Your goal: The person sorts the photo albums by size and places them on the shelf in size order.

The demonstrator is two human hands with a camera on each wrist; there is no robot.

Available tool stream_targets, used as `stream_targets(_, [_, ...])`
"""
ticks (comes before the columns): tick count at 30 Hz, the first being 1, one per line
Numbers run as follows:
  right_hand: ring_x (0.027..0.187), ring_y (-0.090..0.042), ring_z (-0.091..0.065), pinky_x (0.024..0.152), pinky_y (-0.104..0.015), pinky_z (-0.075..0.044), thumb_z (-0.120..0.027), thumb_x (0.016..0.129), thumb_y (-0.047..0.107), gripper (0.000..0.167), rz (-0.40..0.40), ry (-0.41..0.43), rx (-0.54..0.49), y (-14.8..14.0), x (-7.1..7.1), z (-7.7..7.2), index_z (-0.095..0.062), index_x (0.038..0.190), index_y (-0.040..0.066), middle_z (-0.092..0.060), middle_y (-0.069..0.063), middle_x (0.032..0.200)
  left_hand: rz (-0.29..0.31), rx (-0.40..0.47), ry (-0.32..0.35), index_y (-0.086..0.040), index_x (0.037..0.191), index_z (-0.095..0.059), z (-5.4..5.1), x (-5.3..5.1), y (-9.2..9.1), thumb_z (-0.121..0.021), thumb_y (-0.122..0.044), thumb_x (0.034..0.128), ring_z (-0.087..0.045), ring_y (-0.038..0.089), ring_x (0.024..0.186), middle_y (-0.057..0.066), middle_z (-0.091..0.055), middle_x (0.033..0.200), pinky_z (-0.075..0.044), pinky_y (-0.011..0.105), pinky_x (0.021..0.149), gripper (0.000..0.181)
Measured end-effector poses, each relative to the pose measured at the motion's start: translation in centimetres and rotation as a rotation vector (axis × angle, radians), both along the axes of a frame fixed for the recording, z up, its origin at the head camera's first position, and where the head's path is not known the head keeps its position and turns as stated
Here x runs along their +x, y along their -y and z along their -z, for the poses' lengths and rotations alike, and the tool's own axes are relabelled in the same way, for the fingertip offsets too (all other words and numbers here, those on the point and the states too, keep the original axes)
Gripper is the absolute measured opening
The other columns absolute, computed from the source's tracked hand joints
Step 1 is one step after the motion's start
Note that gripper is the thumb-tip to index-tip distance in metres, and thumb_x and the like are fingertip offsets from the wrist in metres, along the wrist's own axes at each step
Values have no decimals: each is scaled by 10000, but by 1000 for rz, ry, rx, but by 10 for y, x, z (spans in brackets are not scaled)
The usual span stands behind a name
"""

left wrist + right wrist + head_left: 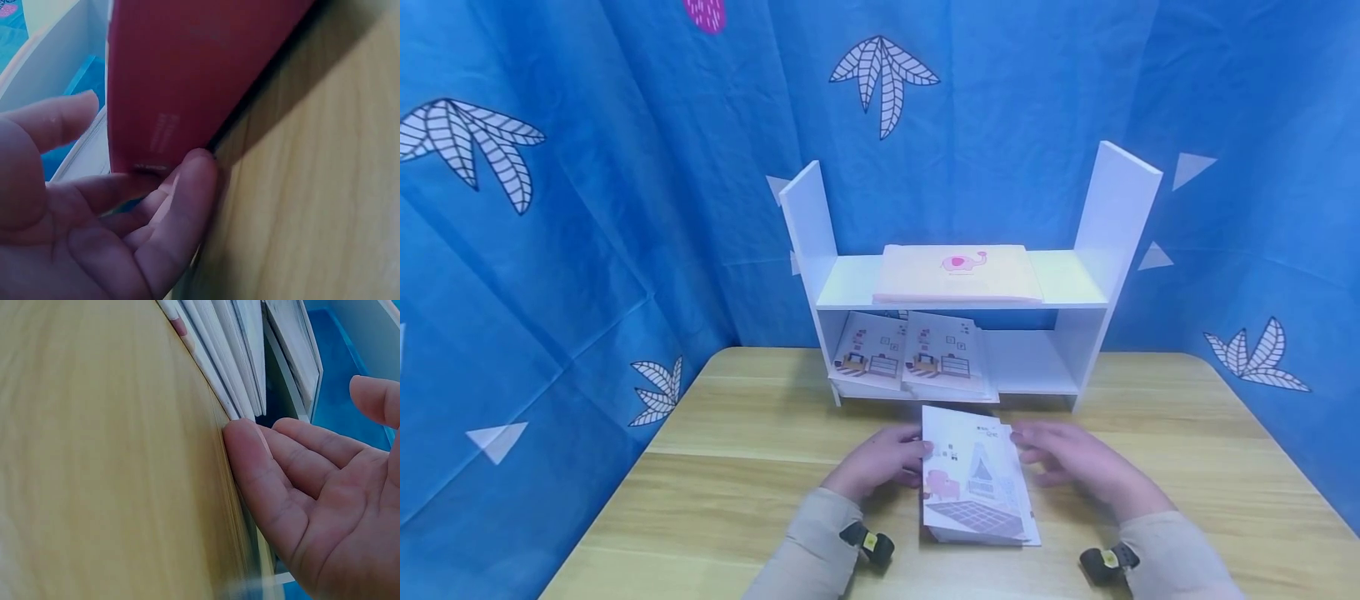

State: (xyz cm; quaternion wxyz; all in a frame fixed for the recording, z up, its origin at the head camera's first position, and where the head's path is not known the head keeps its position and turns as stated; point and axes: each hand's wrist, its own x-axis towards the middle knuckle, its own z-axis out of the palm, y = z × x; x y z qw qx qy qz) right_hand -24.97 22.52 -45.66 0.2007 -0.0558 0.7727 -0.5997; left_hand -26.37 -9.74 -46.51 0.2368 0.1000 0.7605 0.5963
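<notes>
A small stack of thin booklets (pixel 973 479) lies on the table in front of the shelf, its top cover printed with a pink animal, a tower and a grid floor. The stack's layers are slightly fanned to the right. My left hand (pixel 883 460) touches its left side; in the left wrist view, fingertips (pixel 197 165) meet the lower edge of a red spine or side (pixel 175 81), thumb apart. At the right side is my right hand (pixel 1071 458), its fingers loosely extended. In the right wrist view its fingertips (pixel 244 440) are at the edges of the white-paged booklets (pixel 219 356).
A white two-tier shelf (pixel 1078 292) stands at the table's back. Its upper board bears a pale book with a pink elephant (pixel 958 273). Below lean two booklet stacks, a left one (pixel 872 354) and a right one (pixel 946 354). Blue patterned cloth (pixel 1000 125) hangs behind.
</notes>
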Motion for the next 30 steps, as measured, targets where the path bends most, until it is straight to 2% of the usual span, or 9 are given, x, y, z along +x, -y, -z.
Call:
stream_targets(3, [1254, -404, -557, 909, -455, -571, -559, 1028, 434, 668, -9, -7, 1, 0, -1, 0, -429, 1497, -23, -481, -254, 1480, 7, 50, 39, -30, 1523, -428, -3, 1, 1, -642, -280, 996, -690, 298, 1006, 122, -695, 1134, -604, 420, 825, 621])
stream_targets(8, [1247, -388, -565, 908, -452, -571, -568, 1023, 434, 665, -2, -5, 4, 0, -1, 0, -440, 1491, -19, -503, -239, 1466, 34, 93, 77, -58, 1582, -315, -10, 3, 1, -677, -263, 972, -702, 317, 945, 144, -688, 1111, -611, 425, 797, 739])
stream_targets(15, [1249, -391, -560, 900, -448, -574, -562, 1027, 429, 661, -6, -14, 6, 1, 0, 1, -438, 1486, -30, -519, -237, 1451, 105, 151, 94, -88, 1485, -435, -8, 5, 1, -734, -110, 898, -704, 320, 959, 135, -667, 1146, -611, 442, 788, 660])
stream_targets(18, [1231, -375, -573, 890, -447, -578, -560, 1031, 416, 657, 6, -18, 11, 2, 0, 2, -429, 1492, -32, -516, -236, 1452, 117, 120, 77, -102, 1455, -459, -8, 5, 2, -741, -84, 884, -700, 298, 962, 110, -680, 1129, -607, 428, 796, 636])
stream_targets(22, [1203, -354, -593, 876, -444, -584, -564, 1035, 369, 627, 32, -19, 25, 4, 0, 2, -428, 1493, -37, -493, -243, 1469, 123, 51, 50, -124, 1481, -429, -11, 5, 4, -761, -105, 869, -690, 262, 981, 68, -676, 1138, -594, 405, 832, 697])
stream_targets(24, [1194, -360, -597, 876, -448, -584, -573, 1032, 346, 635, 36, -19, 29, 5, 1, 1, -410, 1495, -57, -475, -265, 1474, 141, 15, 16, -171, 1512, -398, -12, 3, 6, -785, -144, 849, -664, 232, 1058, 26, -667, 1193, -540, 430, 953, 768])
stream_targets(26, [1166, -353, -610, 891, -456, -576, -582, 1026, 344, 627, 34, -18, 44, 6, 2, 0, -430, 1478, -62, -525, -263, 1418, 161, -18, -28, -235, 1534, -366, -13, 2, 8, -810, -189, 823, -600, 217, 1200, -26, -633, 1286, -437, 475, 1081, 839])
stream_targets(29, [1059, -321, -648, 873, -451, -577, -580, 1021, 386, 617, 6, -6, 78, 9, 4, -1, -479, 1438, -58, -641, -217, 1226, 183, -52, -84, -326, 1558, -312, -15, 1, 10, -837, -251, 788, -443, 187, 1375, -112, -560, 1391, -230, 533, 1197, 935])
stream_targets(30, [1016, -310, -657, 858, -450, -579, -572, 1023, 405, 604, -12, 1, 86, 10, 5, -1, -504, 1419, -46, -665, -187, 1159, 182, -56, -87, -339, 1556, -309, -15, 1, 10, -840, -256, 781, -416, 188, 1397, -118, -553, 1399, -204, 541, 1203, 944])
